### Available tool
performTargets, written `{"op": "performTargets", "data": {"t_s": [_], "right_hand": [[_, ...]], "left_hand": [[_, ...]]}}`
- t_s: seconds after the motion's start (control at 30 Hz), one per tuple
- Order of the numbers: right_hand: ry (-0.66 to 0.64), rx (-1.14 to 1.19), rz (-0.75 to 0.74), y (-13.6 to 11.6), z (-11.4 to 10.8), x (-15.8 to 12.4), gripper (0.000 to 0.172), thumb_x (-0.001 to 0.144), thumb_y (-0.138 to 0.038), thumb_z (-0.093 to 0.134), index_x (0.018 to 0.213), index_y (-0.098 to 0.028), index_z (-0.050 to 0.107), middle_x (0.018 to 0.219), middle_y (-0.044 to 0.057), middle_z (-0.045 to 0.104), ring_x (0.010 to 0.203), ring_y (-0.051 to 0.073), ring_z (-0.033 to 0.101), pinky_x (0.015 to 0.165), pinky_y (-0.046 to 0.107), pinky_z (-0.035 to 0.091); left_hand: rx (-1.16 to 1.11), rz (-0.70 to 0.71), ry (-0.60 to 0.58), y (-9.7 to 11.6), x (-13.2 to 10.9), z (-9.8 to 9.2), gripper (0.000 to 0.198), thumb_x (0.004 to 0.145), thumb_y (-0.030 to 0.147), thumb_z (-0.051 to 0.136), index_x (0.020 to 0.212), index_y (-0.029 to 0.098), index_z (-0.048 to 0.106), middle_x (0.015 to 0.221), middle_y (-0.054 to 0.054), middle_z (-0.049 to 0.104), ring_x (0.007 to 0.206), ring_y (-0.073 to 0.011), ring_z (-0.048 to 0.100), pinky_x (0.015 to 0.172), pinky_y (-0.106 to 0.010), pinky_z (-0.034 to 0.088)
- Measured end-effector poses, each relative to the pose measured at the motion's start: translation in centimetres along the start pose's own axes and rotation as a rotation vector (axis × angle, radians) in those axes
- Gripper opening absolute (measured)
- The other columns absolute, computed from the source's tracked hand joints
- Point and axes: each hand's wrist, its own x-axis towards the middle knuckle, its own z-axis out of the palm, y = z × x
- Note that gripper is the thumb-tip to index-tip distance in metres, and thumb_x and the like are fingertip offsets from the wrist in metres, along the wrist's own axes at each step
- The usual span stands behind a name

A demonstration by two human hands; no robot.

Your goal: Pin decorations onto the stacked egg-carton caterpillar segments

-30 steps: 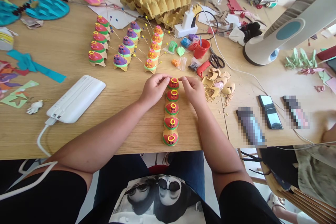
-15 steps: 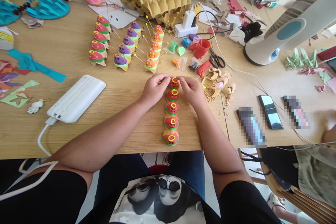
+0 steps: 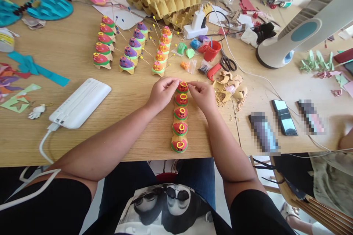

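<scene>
Red and green, your strip [image 3: 180,114] lies on the table [image 3: 154,139] between your forearms, its far end between your hands. Your left hand [image 3: 162,93] and right hand [image 3: 204,94] have thumb and forefinger bent close together, one at each side of the far dome [image 3: 182,89]; whether the tips meet, or have hold of an edge or some small bit, I cannot tell. Squeeze too hard there and the shell could buckle; brush its top and you might drag the yellow ring [image 3: 184,84] askew. Lifting by that end alone may bend the strip. Your left knuckles are near the orange strip [image 3: 163,48], so a forward push could knock it and its pins [image 3: 173,55]. Counting: your strip has five domes, each with one yellow ring; beyond stand three more strips, the orange, a purple strip [image 3: 134,44] and a red strip [image 3: 103,38], five domes apiece. You have one cup [image 3: 211,52], one pair of scissors [image 3: 228,64], one fan [image 3: 303,31] and one power bank [image 3: 81,102]. The pins are too fine to count surely.
</scene>
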Motion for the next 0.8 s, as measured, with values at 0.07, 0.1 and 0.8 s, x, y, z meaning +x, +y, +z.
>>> {"op": "performTargets", "data": {"t_s": [0.07,0.1,0.8], "right_hand": [[-0.005,-0.003,0.000,-0.25,-0.04,-0.11,0.027,0.089,-0.031,0.063,0.099,-0.018,0.083,0.054,-0.004,0.048,0.053,0.011,0.038,0.057,0.028,0.031],[-0.005,-0.005,-0.001,-0.30,-0.03,-0.15,0.027,0.089,-0.031,0.063,0.100,-0.017,0.083,0.053,-0.005,0.047,0.053,0.011,0.037,0.057,0.028,0.030],[0.035,0.042,-0.039,0.63,0.34,0.23,0.023,0.089,-0.031,0.065,0.100,-0.018,0.081,0.054,-0.007,0.041,0.052,0.010,0.036,0.057,0.028,0.032]], "left_hand": [[0.005,-0.007,0.002,-0.02,0.03,0.00,0.032,0.096,0.045,0.059,0.090,0.019,0.075,0.103,-0.006,0.077,0.103,-0.0207,0.069,0.094,-0.030,0.053],[0.005,-0.010,0.003,-0.05,0.04,0.01,0.032,0.096,0.046,0.059,0.090,0.019,0.075,0.104,-0.006,0.077,0.104,-0.0207,0.069,0.094,-0.030,0.053],[-0.067,-0.087,0.035,-0.61,0.02,0.15,0.029,0.095,0.044,0.061,0.092,0.018,0.074,0.105,-0.006,0.078,0.099,-0.0191,0.071,0.092,-0.029,0.055]]}}
